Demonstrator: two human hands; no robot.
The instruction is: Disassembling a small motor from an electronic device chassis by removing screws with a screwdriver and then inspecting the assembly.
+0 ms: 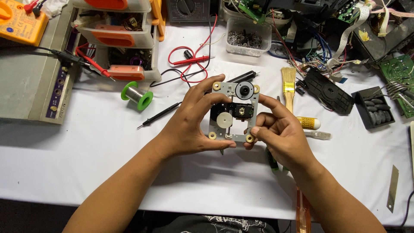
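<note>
Both hands, left hand (189, 125) and right hand (280, 133), pinch a grey drive mechanism (234, 111) at centre, hiding its edges; a paintbrush (288, 88) lies right.

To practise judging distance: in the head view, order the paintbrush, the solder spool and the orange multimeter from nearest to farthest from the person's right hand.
From the right hand:
1. Paintbrush, just above it.
2. Solder spool, across on the left, past the left hand.
3. Orange multimeter, far top-left corner.

drive mechanism (233, 110): matt grey metal, white plastic gear; tablecloth (86, 146): smooth white cloth
</note>
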